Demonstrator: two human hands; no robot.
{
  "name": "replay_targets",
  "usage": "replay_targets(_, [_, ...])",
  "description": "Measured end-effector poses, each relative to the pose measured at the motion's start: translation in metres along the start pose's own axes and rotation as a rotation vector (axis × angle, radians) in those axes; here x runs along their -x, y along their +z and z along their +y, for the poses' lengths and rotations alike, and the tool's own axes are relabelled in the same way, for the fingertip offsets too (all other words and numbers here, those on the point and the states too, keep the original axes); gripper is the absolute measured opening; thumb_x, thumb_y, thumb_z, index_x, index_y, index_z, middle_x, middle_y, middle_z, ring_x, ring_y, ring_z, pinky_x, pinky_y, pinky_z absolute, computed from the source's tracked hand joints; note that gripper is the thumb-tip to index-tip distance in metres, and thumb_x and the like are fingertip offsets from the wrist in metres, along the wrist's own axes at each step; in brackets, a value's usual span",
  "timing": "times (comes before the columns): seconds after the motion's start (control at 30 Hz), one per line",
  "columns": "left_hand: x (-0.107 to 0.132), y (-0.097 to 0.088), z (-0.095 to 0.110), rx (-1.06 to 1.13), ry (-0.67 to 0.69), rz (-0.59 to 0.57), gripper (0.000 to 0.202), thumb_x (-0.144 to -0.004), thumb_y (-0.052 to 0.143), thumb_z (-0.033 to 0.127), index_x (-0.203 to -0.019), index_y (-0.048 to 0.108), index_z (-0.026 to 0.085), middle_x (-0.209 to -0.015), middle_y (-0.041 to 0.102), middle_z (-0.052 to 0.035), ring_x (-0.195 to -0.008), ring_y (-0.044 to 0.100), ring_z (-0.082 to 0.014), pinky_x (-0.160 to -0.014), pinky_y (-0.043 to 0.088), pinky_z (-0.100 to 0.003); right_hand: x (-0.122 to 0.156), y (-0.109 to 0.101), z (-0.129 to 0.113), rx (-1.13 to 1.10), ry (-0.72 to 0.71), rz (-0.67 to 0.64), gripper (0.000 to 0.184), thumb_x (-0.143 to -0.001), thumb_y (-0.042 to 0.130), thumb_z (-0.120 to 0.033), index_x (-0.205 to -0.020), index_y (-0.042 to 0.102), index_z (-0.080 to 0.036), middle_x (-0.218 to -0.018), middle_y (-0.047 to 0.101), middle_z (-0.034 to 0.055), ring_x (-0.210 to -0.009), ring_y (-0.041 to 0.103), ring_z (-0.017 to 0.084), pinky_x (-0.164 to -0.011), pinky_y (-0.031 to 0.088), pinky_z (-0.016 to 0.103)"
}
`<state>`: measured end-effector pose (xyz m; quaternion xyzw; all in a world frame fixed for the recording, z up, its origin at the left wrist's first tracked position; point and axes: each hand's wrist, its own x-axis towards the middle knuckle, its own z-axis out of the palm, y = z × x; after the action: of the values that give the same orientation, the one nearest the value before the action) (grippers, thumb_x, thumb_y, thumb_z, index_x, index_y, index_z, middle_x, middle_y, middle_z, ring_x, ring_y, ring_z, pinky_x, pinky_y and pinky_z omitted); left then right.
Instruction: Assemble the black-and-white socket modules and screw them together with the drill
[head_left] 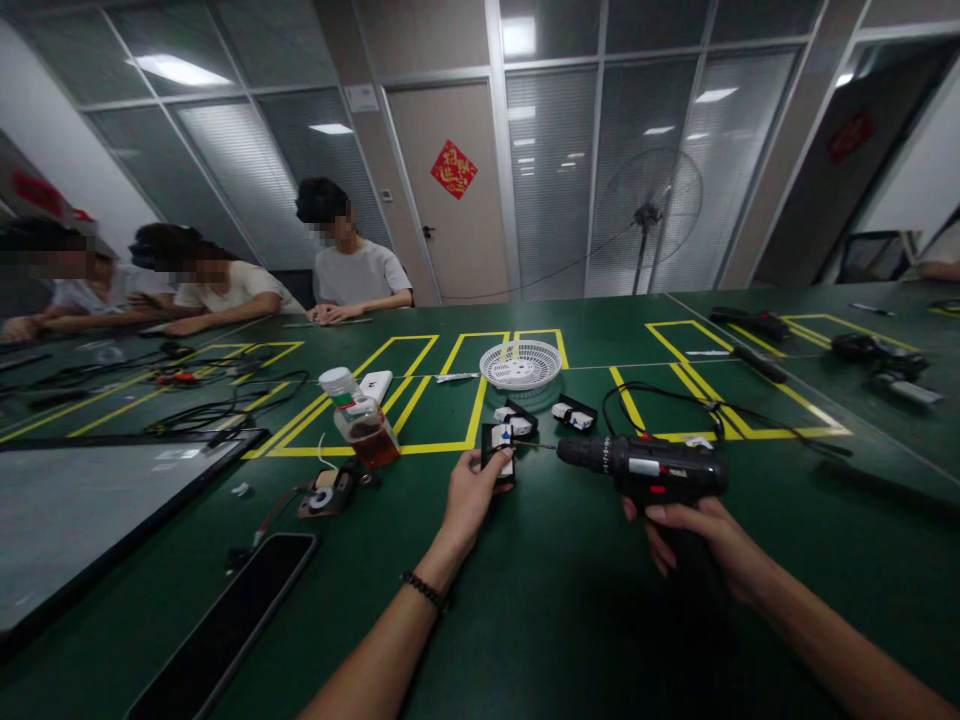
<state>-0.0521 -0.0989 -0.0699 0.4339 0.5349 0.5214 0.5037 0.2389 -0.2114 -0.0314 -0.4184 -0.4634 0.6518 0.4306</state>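
My right hand (701,530) is closed round the grip of a black cordless drill (652,468), which points left. Its long thin bit (534,445) reaches to a small black-and-white block (496,438); whether the tip touches it I cannot tell. That block is pinched upright between the thumb and fingers of my left hand (480,485). Just behind it lie two similar black pieces with white and blue parts, one near the block (517,418) and another further right (574,413). A round white plastic basket (520,366) sits beyond them.
A bottle of amber liquid (361,420) stands left, near a small speaker-like part with wires (324,495). A phone (225,620) and a framed panel (97,520) lie at left. A black cable (679,398) loops behind the drill. Several people sit across the green table (525,640).
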Motion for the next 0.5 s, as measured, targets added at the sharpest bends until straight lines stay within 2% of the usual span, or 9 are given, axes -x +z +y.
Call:
replay_targets(0.27, [-0.005,-0.004,-0.002,-0.006,0.024,-0.004,0.051,-0.073,0.073,0.049,-0.106,0.061,0.012,-0.093,0.070,-0.0119,-0.082,0.068,-0.0210,-0.066,0.060,-0.033,-0.004,-0.002,-0.008,-0.001,-0.021,0.078,0.031,-0.087,0.060,-0.038,-0.101,0.066,-0.011,-0.053,0.056,0.0000,-0.049,0.051,0.015,-0.053,0.047,0.029])
replay_targets(0.37, [-0.008,-0.011,0.001,-0.124,0.072,0.026,0.055,-0.072,0.072,0.053,-0.109,0.060,0.014,-0.098,0.071,-0.0128,-0.085,0.069,-0.0229,-0.067,0.058,-0.033,-0.005,-0.007,-0.009,0.009,0.049,0.085,0.036,-0.086,0.061,-0.041,-0.103,0.067,-0.011,-0.054,0.058,0.0003,-0.050,0.053,0.015,-0.054,0.048,0.029])
replay_targets(0.5, [-0.015,-0.024,0.006,-0.399,0.154,0.104,0.063,-0.069,0.072,0.059,-0.113,0.060,0.015,-0.107,0.070,-0.0155,-0.094,0.068,-0.0271,-0.078,0.054,-0.036,-0.010,-0.016,0.001,0.008,0.136,0.085,0.038,-0.086,0.060,-0.043,-0.103,0.067,-0.010,-0.051,0.056,-0.0005,-0.047,0.052,0.014,-0.051,0.048,0.028])
